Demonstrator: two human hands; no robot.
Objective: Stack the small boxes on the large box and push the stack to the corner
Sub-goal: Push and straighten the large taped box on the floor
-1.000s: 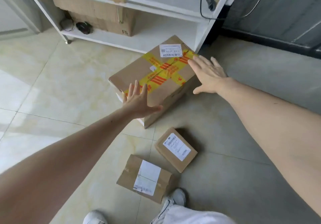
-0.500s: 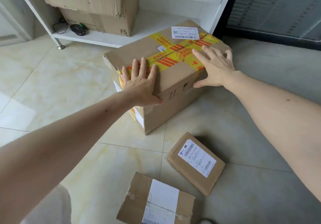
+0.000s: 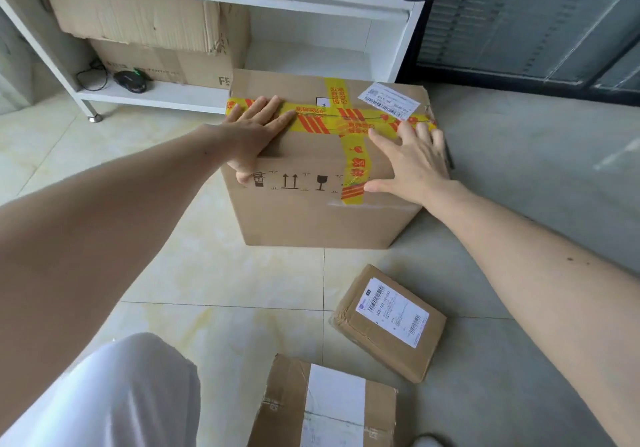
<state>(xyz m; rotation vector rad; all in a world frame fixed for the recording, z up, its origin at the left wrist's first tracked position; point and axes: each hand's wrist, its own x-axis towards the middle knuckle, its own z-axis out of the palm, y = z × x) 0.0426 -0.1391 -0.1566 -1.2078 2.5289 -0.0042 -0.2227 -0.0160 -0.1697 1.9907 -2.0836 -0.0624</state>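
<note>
The large cardboard box (image 3: 311, 211), crossed with yellow and red tape, stands on the tiled floor in front of a white shelf. My left hand (image 3: 256, 134) lies flat on its top near the left edge, thumb hooked over the front face. My right hand (image 3: 412, 159) presses flat on the top near the right front corner, fingers spread. Two small boxes lie on the floor closer to me: one with a white label (image 3: 388, 322) at the right, another (image 3: 325, 408) with a wide white label at the bottom edge, partly cut off.
The white shelf unit (image 3: 398, 51) stands right behind the large box, with brown cartons (image 3: 149, 30) and a black mouse (image 3: 130, 81) on its lower shelf. A dark screened panel (image 3: 533, 20) fills the back right. My knee in white cloth (image 3: 114, 394) is at lower left.
The large box has turned from a diagonal position to square with the shelf. Both hands went from reaching to flat on its top. The view has moved closer.
</note>
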